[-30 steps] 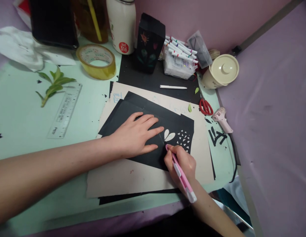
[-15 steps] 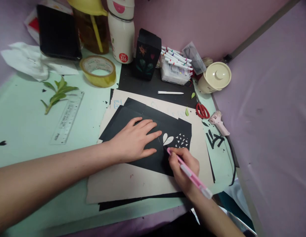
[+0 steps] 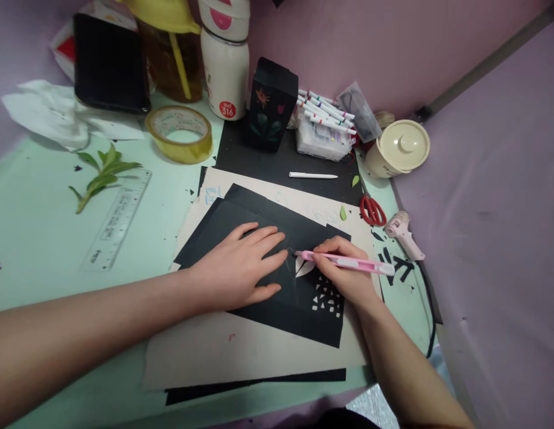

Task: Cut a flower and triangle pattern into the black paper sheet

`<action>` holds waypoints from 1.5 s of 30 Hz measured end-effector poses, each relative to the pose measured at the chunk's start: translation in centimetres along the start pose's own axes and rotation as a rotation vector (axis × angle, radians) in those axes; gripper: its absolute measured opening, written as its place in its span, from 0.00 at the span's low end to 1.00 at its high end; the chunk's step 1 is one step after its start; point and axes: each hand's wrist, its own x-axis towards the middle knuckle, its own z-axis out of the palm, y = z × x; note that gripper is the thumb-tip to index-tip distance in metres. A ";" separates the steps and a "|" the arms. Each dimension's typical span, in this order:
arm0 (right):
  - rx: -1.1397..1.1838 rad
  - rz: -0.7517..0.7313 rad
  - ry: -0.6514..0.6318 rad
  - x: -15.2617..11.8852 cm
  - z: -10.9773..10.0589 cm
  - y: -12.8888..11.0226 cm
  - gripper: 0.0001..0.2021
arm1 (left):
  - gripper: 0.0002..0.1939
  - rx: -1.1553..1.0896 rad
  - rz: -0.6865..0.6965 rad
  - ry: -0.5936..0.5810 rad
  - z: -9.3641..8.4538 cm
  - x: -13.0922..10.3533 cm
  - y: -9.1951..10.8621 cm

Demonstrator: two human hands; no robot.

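My left hand (image 3: 245,268) lies flat with spread fingers on a sheet of black paper (image 3: 254,223). In my right hand (image 3: 348,271) is a pink craft knife (image 3: 343,260), gripped like a pen. Its tip meets the paper beside a leaf-shaped cutout (image 3: 303,267), just right of my left fingertips. Faint pencil lines run near the tip. Several small triangular and square holes (image 3: 325,298) pierce the paper below my right fingers. Underneath lies a larger pale cardboard sheet (image 3: 205,351).
At the left are a clear ruler (image 3: 118,220), a leafy sprig (image 3: 102,173) and a tape roll (image 3: 180,134). Behind stand a white bottle (image 3: 225,71) and a decorated black box (image 3: 272,104). Red-handled scissors (image 3: 373,210), a glue gun (image 3: 404,235) and black scraps (image 3: 395,265) lie right.
My right hand has moved up and turned, so the knife now lies nearly level, its tip higher by the cutout. My left hand stays on the paper. The view shifted slightly.
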 end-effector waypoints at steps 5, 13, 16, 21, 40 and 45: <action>-0.044 -0.037 0.001 -0.5 0.0 0.6 0.05 | 0.22 -0.002 0.015 0.023 -0.1 0.1 0.0; -0.053 -0.040 -0.026 -0.3 0.0 0.7 0.05 | 0.22 0.004 0.002 0.017 -0.1 0.2 0.0; -0.045 -0.024 -0.030 -0.3 -0.2 0.8 0.04 | 0.22 0.003 0.001 0.011 -0.2 0.1 0.0; -0.029 -0.007 -0.040 -0.3 -0.2 0.8 0.05 | 0.22 0.002 0.007 0.020 -0.1 0.1 -0.1; 0.012 -0.023 -0.180 -0.4 -0.5 0.4 0.05 | 0.22 0.003 0.007 0.008 -0.1 0.1 -0.1; 0.027 -0.015 -0.262 -0.3 -0.8 0.2 0.07 | 0.22 -0.002 0.002 0.001 -0.2 0.1 -0.1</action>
